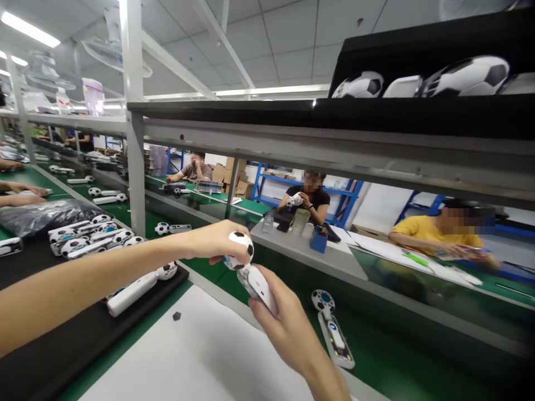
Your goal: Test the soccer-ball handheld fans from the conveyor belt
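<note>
A white handheld device (257, 283) with a round football-patterned head is held up above the white sheet (200, 351). My left hand (223, 242) is closed around the football head. Its handle lies in the grip of my right hand (280, 317), thumb and fingers on opposite sides. A small dark pentagon piece (176, 316) rests on the sheet. To the right, another football-headed device (334, 331) with its inside exposed lies on the green surface.
At left, a black mat (50, 340) carries several football-headed devices (134, 292) beside a plastic bag (54, 214). A metal post (134, 128) and low shelf (251, 131) stand ahead. Three people sit beyond; another person's hands (25, 192) show far left.
</note>
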{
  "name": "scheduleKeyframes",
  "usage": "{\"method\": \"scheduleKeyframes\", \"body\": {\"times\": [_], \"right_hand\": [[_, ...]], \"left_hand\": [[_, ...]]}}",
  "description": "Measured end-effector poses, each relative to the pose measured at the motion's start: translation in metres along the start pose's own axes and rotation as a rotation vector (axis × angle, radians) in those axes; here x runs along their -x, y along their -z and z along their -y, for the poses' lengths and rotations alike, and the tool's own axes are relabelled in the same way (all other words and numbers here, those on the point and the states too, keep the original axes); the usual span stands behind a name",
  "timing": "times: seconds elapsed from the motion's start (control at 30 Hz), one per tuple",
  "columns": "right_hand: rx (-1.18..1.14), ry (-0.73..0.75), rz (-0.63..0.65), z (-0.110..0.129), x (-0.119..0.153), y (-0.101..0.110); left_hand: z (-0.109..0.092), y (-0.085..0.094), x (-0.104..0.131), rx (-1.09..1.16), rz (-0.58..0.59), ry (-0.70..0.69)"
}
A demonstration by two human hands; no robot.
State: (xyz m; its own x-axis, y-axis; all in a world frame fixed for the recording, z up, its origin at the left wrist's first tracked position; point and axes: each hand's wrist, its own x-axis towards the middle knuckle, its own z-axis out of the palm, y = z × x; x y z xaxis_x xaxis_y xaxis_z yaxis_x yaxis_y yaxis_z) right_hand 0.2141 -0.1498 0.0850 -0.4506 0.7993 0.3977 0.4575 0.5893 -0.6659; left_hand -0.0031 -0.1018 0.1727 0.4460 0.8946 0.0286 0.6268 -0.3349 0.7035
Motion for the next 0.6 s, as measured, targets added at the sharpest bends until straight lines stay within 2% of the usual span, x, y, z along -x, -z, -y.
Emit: {"method": "scheduleKeyframes", "body": {"times": [0.13, 0.23, 0.33, 0.43, 0.53, 0.6], "right_hand": [[0.042, -0.134, 0.011, 0.012, 0.008, 0.000], [0.016, -0.160, -0.048, 0.011, 0.009, -0.003], [-0.208, -0.197, -0.063, 0.008, 0.006, -0.005], [-0.620, -0.191, -0.110, 0.010, 0.004, -0.004], [-0.869, -0.102, -0.188, 0.016, 0.006, 0.003], [-0.964, -0.069, -0.223, 0.020, 0.008, 0.008]], "left_hand": [[-0.015, -0.003, -0.007, 0.224, -0.087, 0.028], [-0.014, -0.004, -0.021, 0.203, -0.099, 0.037], [0.000, 0.005, -0.042, 0.127, -0.070, 0.083], [0.036, 0.020, -0.067, -0.045, -0.094, 0.244], [0.091, 0.030, -0.082, -0.303, -0.237, 0.449], [0.130, 0.032, -0.082, -0.452, -0.311, 0.550]]}}
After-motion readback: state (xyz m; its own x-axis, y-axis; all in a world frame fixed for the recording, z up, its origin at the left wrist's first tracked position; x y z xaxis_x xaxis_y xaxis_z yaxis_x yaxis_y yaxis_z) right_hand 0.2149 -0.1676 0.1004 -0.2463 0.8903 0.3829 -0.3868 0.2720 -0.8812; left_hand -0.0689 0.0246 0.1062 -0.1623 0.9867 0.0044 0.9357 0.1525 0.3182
